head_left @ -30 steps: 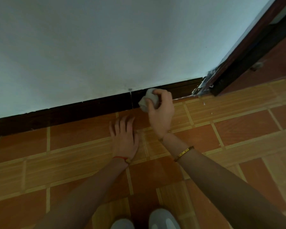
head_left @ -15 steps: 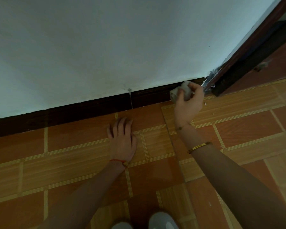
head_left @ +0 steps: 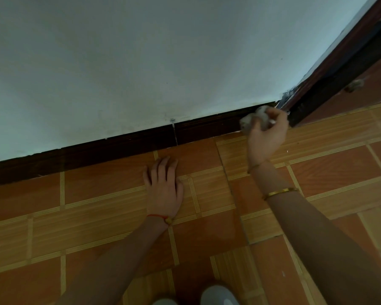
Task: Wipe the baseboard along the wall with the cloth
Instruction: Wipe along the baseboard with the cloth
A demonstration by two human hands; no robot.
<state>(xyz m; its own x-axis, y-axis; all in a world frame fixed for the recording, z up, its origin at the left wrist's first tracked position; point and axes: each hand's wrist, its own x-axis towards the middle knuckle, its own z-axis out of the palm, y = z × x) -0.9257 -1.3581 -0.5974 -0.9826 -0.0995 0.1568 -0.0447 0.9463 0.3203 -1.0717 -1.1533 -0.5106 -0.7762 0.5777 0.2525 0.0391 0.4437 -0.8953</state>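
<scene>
Right hand gripping crumpled pale cloth, fingers curled round it, pressing it against dark baseboard at its right end, just beside door frame. Cloth blurred, exact contact patch unclear. Left hand lying flat on tiled floor, fingers straight and slightly spread, holding nothing, near baseboard but not touching it. Baseboard running along foot of white wall, vertical joint showing above left hand. Gold bangle sitting on right forearm, red string circling left wrist. Shoe tips showing at bottom edge.
</scene>
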